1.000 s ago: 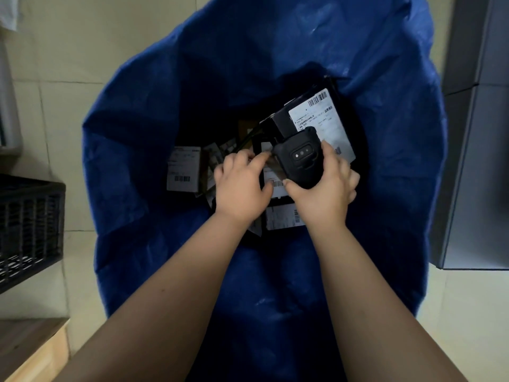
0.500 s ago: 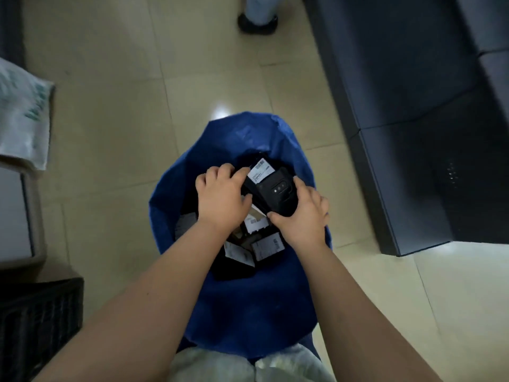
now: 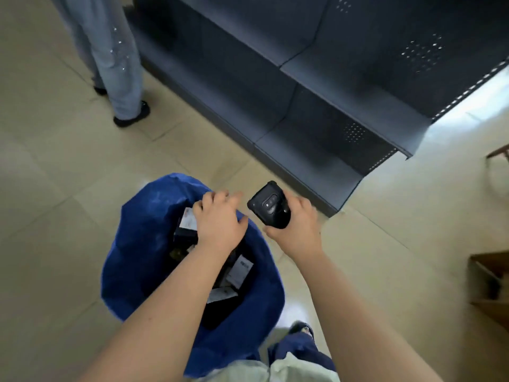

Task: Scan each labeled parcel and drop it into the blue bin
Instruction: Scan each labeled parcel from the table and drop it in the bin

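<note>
The blue bin (image 3: 137, 244) stands on the tiled floor right in front of me, with several black parcels bearing white labels (image 3: 242, 271) piled inside. Over its far rim hovers my left hand (image 3: 220, 221), palm down with the fingers spread. A labeled black parcel (image 3: 188, 220) shows just under its left edge, inside the bin. To the right, outside the bin, my right hand (image 3: 297, 230) grips the black handheld scanner (image 3: 271, 206), whose window faces up and away from me.
Low dark metal shelving (image 3: 303, 92) runs diagonally behind the bin. Another person's legs (image 3: 115, 64) stand at the far left. A cardboard box (image 3: 490, 285) sits at the right edge. My own leg and shoe (image 3: 300, 329) are beside the bin.
My head has risen, so the bin looks smaller and farther. The scanner has moved right, off the parcel and out past the bin's rim. My left hand has opened over the bin.
</note>
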Motion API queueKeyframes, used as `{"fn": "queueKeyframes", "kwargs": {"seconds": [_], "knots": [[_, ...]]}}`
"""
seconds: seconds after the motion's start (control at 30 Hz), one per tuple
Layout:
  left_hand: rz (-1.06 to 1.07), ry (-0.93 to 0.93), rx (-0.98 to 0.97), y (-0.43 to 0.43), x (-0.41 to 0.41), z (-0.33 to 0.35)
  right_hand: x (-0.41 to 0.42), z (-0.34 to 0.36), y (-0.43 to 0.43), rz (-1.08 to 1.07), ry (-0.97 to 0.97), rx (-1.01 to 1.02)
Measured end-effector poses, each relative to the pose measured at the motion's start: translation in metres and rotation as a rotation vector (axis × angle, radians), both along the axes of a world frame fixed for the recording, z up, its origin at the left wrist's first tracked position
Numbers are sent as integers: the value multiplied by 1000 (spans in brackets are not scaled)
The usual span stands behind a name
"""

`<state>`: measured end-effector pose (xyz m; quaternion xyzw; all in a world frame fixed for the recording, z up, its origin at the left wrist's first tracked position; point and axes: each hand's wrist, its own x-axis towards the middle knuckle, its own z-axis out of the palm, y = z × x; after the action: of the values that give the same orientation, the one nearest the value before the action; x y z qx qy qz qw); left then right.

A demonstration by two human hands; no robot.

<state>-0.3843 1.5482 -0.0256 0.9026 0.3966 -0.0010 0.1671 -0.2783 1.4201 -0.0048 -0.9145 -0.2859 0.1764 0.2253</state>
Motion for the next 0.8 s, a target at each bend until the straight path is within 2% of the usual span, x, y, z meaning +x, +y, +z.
{"fn": "queueKeyframes", "kwargs": {"seconds": [0.37,0.8], "knots": [[-500,-37,112,-158,151,68,87,58,-194,-459,-81,-3],[-881,-131,275,-463,306,111,180,87,-500,-825,-138,20]]}}
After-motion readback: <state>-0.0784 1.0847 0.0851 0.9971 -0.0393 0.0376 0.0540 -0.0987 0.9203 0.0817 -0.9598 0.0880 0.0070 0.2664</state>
